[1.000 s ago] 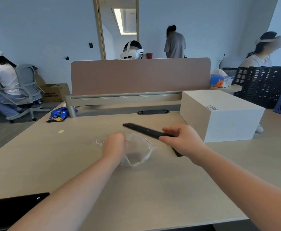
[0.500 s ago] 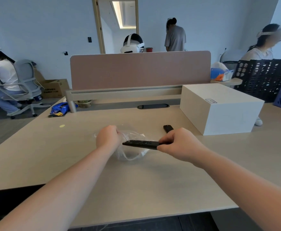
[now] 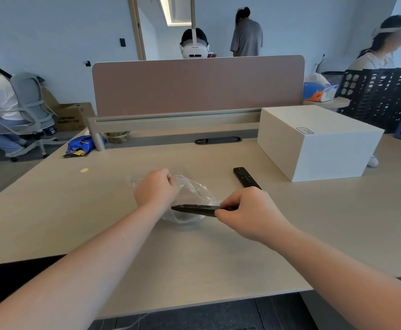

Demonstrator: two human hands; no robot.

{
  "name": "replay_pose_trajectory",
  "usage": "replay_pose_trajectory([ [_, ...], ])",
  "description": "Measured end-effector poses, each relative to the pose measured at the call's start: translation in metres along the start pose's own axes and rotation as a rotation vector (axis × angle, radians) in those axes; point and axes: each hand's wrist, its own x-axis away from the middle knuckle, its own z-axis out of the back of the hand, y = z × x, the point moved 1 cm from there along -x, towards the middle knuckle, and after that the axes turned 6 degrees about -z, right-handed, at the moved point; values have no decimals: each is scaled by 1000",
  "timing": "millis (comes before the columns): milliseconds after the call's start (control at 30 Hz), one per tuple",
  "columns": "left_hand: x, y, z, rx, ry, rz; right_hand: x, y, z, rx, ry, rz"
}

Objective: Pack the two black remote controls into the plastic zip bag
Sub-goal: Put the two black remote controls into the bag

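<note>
My left hand [image 3: 155,186] grips the upper edge of the clear plastic zip bag [image 3: 190,194] in the middle of the desk. My right hand [image 3: 247,210] holds one black remote control [image 3: 194,209] by its right end, lying level, with its left tip at the bag's mouth. How far the tip is inside the bag I cannot tell. The second black remote control [image 3: 244,176] lies flat on the desk just behind my right hand, its near end hidden by that hand.
A white box [image 3: 318,144] stands at the right, close behind the second remote. A pink divider panel [image 3: 197,86] closes off the desk's far side. A blue snack packet [image 3: 81,146] lies far left. A dark flat object [image 3: 8,279] sits at the near left edge. Black crates [image 3: 380,96] stand far right.
My right hand has brought the remote down from a raised, tilted position to level at the bag's mouth. The second remote, hidden earlier, now shows behind that hand.
</note>
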Motion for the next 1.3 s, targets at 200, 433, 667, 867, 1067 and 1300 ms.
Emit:
replay_pose_trajectory([
  [200, 4, 11, -3, 8, 8, -60, -13, 3, -13, 16, 2, 3],
  [433, 17, 26, -4, 107, -57, -116, -43, 6, -55, 134, 108, 98],
  [667, 20, 20, -4, 267, -59, -216, -67, 8, -98, 183, 75, 217],
  [867, 18, 7, -12, 412, -99, -234, -85, 15, -107, 198, -26, 212],
  [1067, 19, 4, -14, 444, -86, -203, -95, 7, -100, 329, -14, 227],
  [1300, 17, -3, -12, 252, -101, -218, -73, 37, -66, 215, 409, 618],
])
